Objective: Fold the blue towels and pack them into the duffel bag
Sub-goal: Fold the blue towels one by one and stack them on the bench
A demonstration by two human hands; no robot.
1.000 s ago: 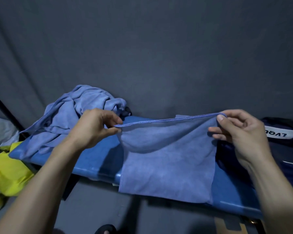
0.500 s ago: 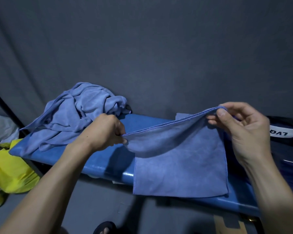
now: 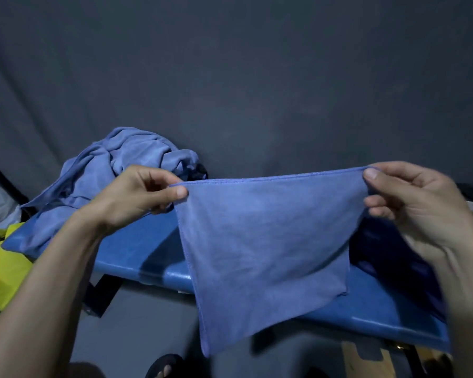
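A blue towel (image 3: 262,241) hangs stretched between my hands above the blue bench (image 3: 148,257). My left hand (image 3: 139,195) pinches its top left corner. Its top right corner is pinched by my right hand (image 3: 418,203). The towel's lower edge dangles free in front of the bench. A crumpled heap of more blue towels (image 3: 112,175) lies on the bench's left end. The dark duffel bag (image 3: 388,249) sits on the right end, mostly hidden behind my right hand and forearm.
A dark grey fabric wall (image 3: 230,77) rises right behind the bench. Something yellow (image 3: 0,268) lies at the left below the bench. A sandalled foot (image 3: 164,366) shows at the bottom, with cardboard (image 3: 366,358) under the bench's right side.
Both hands have lifted the towel off the bench and pulled its top edge taut and level. It lay partly on the bench before and now hangs free.
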